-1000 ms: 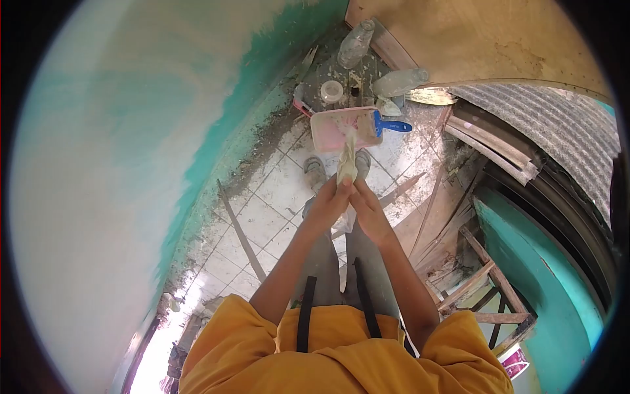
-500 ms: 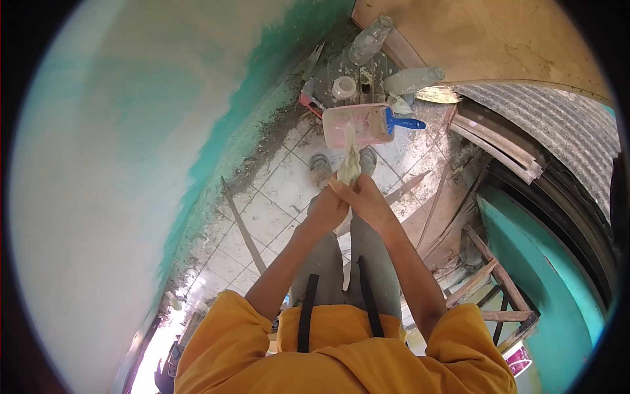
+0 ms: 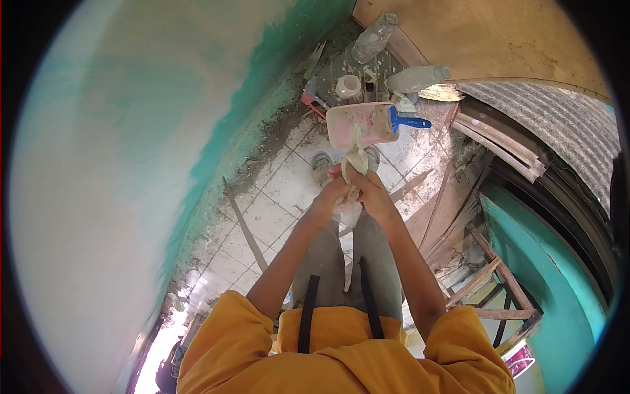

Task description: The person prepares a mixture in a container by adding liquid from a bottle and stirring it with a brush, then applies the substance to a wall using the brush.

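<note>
Both of my hands are closed around a limp, off-white plastic bag (image 3: 356, 161), held above my shins. A twisted end of it points away from me toward the paint tray, and a see-through part bulges out below my fingers. My left hand (image 3: 336, 190) grips its left side; my right hand (image 3: 369, 190) is pressed against it from the right. Just beyond, a pinkish rectangular tray (image 3: 341, 134) has whitish residue inside. Across its right end lies a wide brush-like tool with a blue handle (image 3: 413, 122). What the bag contains is hard to make out.
Behind the tray are a small white tub (image 3: 348, 86) and two cloudy plastic bottles (image 3: 375, 38) (image 3: 420, 79). A red-handled tool (image 3: 314, 102) lies left of them. A partly whitened green wall (image 3: 131, 164) rises at left; a wooden frame (image 3: 505, 289) stands at right.
The bag's far part now folds over my fingers, and its see-through portion shows below my hands. My grip has shifted slightly along it.
</note>
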Tool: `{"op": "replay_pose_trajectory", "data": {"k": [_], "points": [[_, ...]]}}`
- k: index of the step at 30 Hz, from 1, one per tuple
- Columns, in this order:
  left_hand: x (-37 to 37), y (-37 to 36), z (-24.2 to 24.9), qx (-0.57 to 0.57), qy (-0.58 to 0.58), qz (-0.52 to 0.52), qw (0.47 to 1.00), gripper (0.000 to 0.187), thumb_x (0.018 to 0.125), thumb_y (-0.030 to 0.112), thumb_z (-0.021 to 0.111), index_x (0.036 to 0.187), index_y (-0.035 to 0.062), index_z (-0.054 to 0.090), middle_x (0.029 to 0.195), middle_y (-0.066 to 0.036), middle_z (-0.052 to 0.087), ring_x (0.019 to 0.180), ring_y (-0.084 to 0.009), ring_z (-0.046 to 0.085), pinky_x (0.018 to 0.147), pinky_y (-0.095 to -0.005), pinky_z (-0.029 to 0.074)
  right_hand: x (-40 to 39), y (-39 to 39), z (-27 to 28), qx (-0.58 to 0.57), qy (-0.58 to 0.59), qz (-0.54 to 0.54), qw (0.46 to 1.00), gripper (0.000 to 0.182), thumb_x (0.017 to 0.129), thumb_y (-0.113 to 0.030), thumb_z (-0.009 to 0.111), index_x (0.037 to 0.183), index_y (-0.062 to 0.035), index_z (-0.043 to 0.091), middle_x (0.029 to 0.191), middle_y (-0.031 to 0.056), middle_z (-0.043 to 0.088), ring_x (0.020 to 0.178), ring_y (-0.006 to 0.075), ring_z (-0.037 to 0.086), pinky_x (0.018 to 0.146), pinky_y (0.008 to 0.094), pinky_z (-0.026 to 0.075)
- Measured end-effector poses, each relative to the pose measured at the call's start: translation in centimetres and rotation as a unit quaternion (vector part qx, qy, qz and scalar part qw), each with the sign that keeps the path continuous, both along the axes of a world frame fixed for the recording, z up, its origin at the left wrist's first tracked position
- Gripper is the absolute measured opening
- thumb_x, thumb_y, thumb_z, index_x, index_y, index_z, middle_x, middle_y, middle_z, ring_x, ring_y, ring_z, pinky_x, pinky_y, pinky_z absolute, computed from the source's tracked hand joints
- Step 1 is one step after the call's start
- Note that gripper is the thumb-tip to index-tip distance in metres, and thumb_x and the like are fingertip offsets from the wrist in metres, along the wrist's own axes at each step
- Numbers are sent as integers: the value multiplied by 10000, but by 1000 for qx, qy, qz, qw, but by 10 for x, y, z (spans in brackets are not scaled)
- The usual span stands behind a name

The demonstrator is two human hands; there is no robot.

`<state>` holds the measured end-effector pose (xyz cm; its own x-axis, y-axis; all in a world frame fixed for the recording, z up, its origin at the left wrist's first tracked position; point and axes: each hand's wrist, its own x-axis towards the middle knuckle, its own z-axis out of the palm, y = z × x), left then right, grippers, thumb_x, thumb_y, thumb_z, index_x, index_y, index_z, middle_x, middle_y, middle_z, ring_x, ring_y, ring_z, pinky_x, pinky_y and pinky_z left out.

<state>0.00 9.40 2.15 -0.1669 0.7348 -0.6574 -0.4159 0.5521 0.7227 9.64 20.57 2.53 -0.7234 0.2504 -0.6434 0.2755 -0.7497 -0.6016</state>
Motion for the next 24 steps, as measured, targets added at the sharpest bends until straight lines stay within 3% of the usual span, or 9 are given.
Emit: {"op": "replay_pose_trajectory", "data": {"k": [2, 3, 5, 6, 8, 12, 14, 17, 24], "points": [[-6, 17, 19, 69, -215, 228, 947, 514, 1065, 446, 448, 1230, -25, 567, 1067, -41, 624, 997, -144, 580, 914, -317, 462, -2, -2, 5, 121, -33, 31, 992, 358, 1064, -275, 494, 1231, 22, 602, 1177, 101, 668, 1065, 173, 628, 898, 314, 491], [-7, 17, 14, 69, -216, 228, 947, 514, 1065, 446, 448, 1230, -25, 567, 1067, -41, 624, 997, -144, 580, 914, -317, 462, 1, -1, 3, 121, -34, 30, 992, 358, 1064, -275, 494, 1231, 22, 602, 1177, 101, 668, 1065, 173, 628, 898, 314, 491], [-9, 11, 1, 11, -68, 89, 994, 534, 1088, 477, 373, 1165, -1, 599, 1043, -29, 620, 957, -145, 580, 847, -295, 466, 9, 3, 0, 363, -11, 170, 916, 439, 1035, -235, 504, 1407, -3, 499, 1239, 72, 623, 1080, 181, 623, 916, 314, 476], [-10, 11, 1, 12, -67, 88, 994, 534, 1088, 477, 373, 1165, -1, 599, 1043, -29, 620, 957, -145, 580, 847, -295, 466, 8, 3, 1, 363, -10, 169, 916, 439, 1035, -235, 504, 1407, -3, 499, 1239, 72, 623, 1080, 181, 623, 916, 314, 476], [-9, 11, 2, -6, -52, 67, 996, 519, 1090, 475, 367, 1088, 22, 619, 979, -21, 611, 880, -131, 569, 787, -289, 467, 8, 3, 4, 249, 33, 91, 964, 488, 1007, -207, 508, 1452, -18, 450, 1197, 52, 606, 1022, 173, 625, 920, 321, 477], [-15, 9, -6, -16, -151, 13, 988, 494, 1110, 436, 293, 1104, 38, 586, 989, -20, 574, 866, -122, 547, 852, -313, 478, 11, 19, 15, 70, 0, 121, 990, 492, 1022, -247, 515, 1456, -25, 448, 1160, 56, 603, 976, 148, 633, 888, 306, 509], [-9, -1, -37, 146, -249, 29, 957, 427, 1111, 377, 288, 1066, 63, 575, 907, 16, 525, 776, -92, 493, 750, -275, 461, 10, 19, 10, -15, 32, 76, 996, 520, 1064, -373, 504, 1439, -15, 469, 1213, 73, 627, 970, 118, 652, 822, 259, 527], [-7, 18, 2, -21, -210, 97, 973, 390, 1112, 329, 277, 1029, 72, 558, 839, 34, 484, 742, -72, 465, 691, -243, 437, 8, 17, 13, -11, 1, 96, 995, 495, 1076, -426, 484, 1352, -18, 529, 1071, 52, 658, 852, 98, 657, 732, 247, 539], [-5, 21, -4, -2, -98, 42, 994, 350, 1116, 286, 302, 972, 57, 524, 789, 33, 466, 690, -68, 450, 615, -248, 404, 6, 8, -3, -48, 21, 13, 999, 417, 1071, -405, 510, 1164, -14, 622, 986, 47, 680, 800, 97, 649, 721, 258, 533]]}}
